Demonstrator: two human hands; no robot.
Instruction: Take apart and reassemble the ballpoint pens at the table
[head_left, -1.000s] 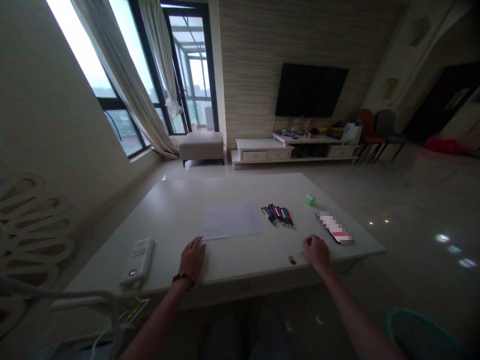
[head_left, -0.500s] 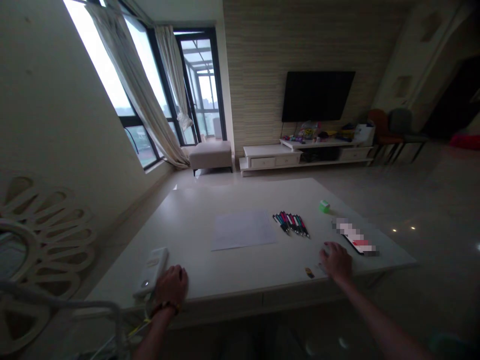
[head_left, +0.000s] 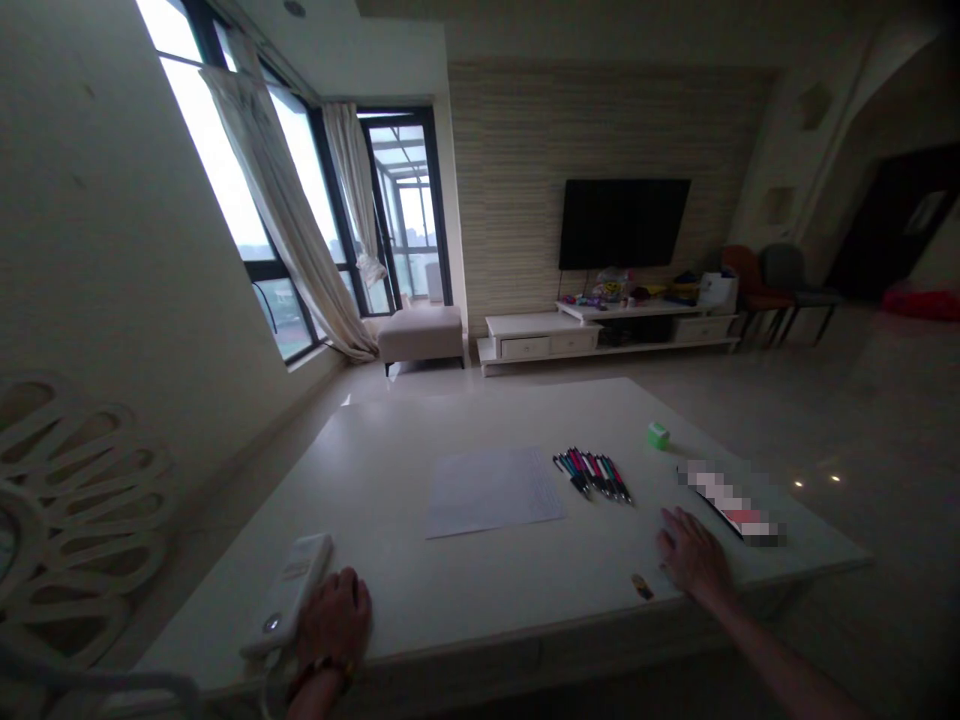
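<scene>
White plastic, the corded box (head_left: 289, 595) lies at the near left corner of the counter (head_left: 450, 600), and the left hand (head_left: 335, 618) now rests just beside it, having left the near left corner of the paper (head_left: 491, 492) within the last second. Its fingers are bent and nothing shows in them; their undersides are hidden, so I cannot tell how far open they are or whether they touch the box. Near the opposite end of the near edge, the right hand (head_left: 694, 558) has loosened from a curled pose; its fingers now spread loosely over the surface, with no object visible in their hold. A small brown piece (head_left: 642, 587) lies by the near edge, just left of that hand, and the blurred-out phone (head_left: 727, 500) lies past it, toward the right edge. Farther in, the paper lies flat around the middle, with the row of pens (head_left: 592, 475) just off its right side; neither hand touches them, so the work on these seems paused. Beyond, the green box (head_left: 658, 436) stands near the right edge, toward the far right corner.
</scene>
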